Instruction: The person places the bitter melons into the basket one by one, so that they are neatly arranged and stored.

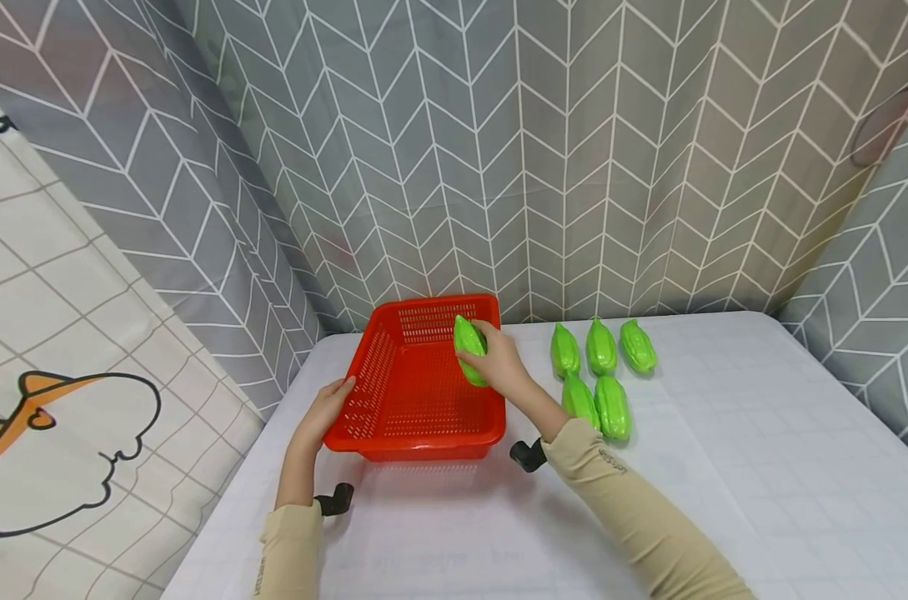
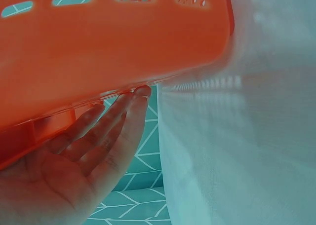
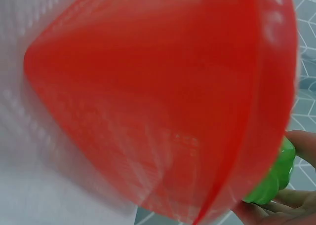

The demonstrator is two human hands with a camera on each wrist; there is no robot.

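Note:
My right hand grips a shiny green ridged fruit with a pointed tip, above the right part of a red plastic basket. In the right wrist view, the basket's wall hides part of the green fruit between thumb and fingers. My left hand touches the basket's left rim; in the left wrist view its fingers lie fairly straight along the rim's edge. The bare slotted floor of the basket shows. Several similar green fruits lie right of it.
A white cloth covers the table. Grey chevron-patterned curtains hang behind and at the sides, and a white curtain with a cartoon hangs at the left. Black wrist mounts show under both wrists.

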